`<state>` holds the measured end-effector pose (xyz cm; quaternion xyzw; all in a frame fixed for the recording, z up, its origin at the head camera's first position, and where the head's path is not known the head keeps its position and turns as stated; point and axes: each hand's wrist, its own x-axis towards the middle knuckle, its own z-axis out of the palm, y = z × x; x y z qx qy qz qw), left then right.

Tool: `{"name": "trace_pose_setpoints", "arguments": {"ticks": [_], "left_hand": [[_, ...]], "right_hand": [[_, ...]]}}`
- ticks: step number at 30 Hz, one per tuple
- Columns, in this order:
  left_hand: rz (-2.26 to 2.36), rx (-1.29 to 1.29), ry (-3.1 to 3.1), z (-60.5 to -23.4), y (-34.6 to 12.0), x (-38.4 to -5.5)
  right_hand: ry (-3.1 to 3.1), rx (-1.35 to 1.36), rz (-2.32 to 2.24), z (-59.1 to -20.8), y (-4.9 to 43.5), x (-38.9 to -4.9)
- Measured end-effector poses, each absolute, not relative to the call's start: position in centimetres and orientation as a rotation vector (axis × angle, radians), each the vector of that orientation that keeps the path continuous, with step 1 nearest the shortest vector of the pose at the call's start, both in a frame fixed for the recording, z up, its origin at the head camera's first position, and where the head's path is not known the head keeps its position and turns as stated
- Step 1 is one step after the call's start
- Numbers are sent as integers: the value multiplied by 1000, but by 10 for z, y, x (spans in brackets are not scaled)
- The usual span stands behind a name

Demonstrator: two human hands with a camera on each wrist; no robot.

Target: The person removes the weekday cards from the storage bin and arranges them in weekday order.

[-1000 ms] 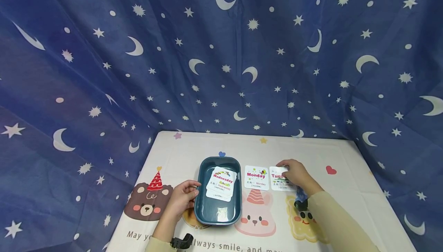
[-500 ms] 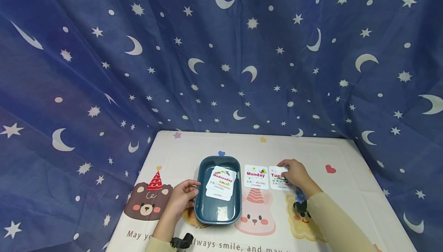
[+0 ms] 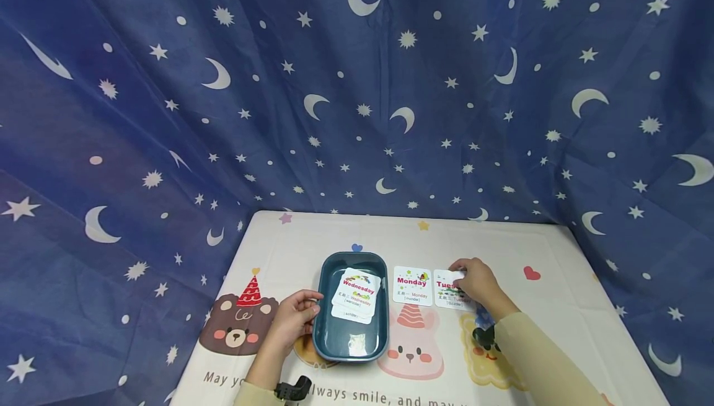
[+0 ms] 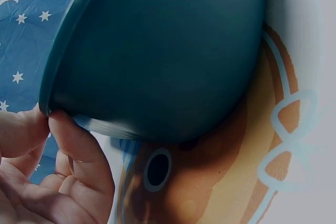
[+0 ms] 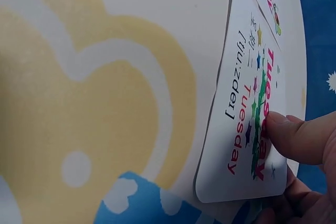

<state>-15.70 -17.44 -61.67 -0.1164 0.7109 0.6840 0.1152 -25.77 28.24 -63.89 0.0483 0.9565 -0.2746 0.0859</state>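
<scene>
The left hand is pinching the tray, probably steadying it, and the right hand a card, perhaps straightening it.

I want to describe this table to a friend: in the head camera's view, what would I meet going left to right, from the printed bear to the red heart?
Printed bear, left hand, dark teal dish, Monday card, Tuesday card, right hand, red heart.
</scene>
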Motion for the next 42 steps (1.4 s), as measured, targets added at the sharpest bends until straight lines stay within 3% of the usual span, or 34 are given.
{"name": "trace_pose_setpoints", "arguments": {"ticks": [42], "left_hand": [[2005,-348,2089,-618,-175,-158]], "right_hand": [[2905,130,-889,-627,275,-254]]}}
